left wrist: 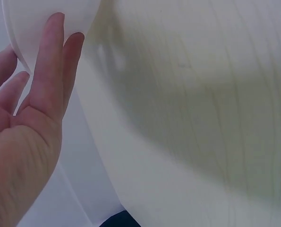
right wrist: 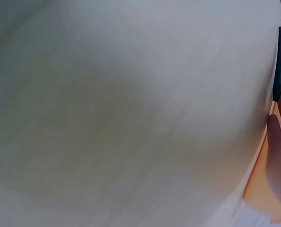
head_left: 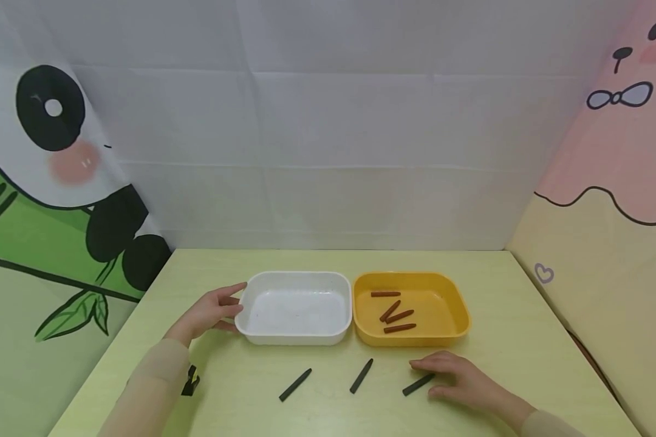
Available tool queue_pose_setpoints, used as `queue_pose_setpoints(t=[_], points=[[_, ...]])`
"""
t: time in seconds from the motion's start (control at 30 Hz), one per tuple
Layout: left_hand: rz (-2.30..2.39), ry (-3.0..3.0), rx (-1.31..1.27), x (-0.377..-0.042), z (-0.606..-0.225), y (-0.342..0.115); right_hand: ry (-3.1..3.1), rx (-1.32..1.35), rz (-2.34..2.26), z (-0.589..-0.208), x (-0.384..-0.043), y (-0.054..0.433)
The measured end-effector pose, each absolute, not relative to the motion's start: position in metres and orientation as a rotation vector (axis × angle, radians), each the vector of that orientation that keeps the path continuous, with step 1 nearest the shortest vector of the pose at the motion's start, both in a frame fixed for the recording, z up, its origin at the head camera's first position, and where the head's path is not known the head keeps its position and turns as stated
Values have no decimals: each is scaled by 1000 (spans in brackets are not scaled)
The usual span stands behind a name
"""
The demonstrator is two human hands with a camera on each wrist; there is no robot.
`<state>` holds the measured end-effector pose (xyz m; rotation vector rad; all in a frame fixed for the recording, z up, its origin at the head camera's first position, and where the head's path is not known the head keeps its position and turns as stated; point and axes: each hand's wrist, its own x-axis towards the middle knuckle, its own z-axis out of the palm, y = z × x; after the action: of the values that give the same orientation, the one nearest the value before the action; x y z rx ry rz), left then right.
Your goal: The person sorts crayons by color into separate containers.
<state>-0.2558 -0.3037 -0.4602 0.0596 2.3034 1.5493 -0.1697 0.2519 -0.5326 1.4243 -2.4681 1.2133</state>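
Observation:
My left hand (head_left: 210,312) is at the left end of a white plastic tray (head_left: 292,338), its fingers extended against the tray's side. The left wrist view shows the same hand (left wrist: 38,94) with fairly straight fingers on the white wall. Over a dark crayon (head_left: 417,385) on the table is my right hand (head_left: 464,381), thumb and fingers spread around the crayon's right end without a visible pinch. Two more dark crayons, a middle one (head_left: 361,376) and a left one (head_left: 295,385), lie in front of the trays. Several brown crayons (head_left: 399,328) lie inside a yellow tray (head_left: 454,337).
Both trays stand side by side on a pale wooden table (head_left: 240,419). A small black and yellow object (head_left: 190,382) is partly hidden by the left forearm. Behind the table hangs a white cloth (head_left: 339,133), with printed panels on either side.

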Motion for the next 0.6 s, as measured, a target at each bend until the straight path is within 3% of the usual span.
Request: queue_pose_setpoints(t=[0.6], points=[[1541,2297,24,-258,-461,-304,-2470,1414,1083,-538,-174,240]])
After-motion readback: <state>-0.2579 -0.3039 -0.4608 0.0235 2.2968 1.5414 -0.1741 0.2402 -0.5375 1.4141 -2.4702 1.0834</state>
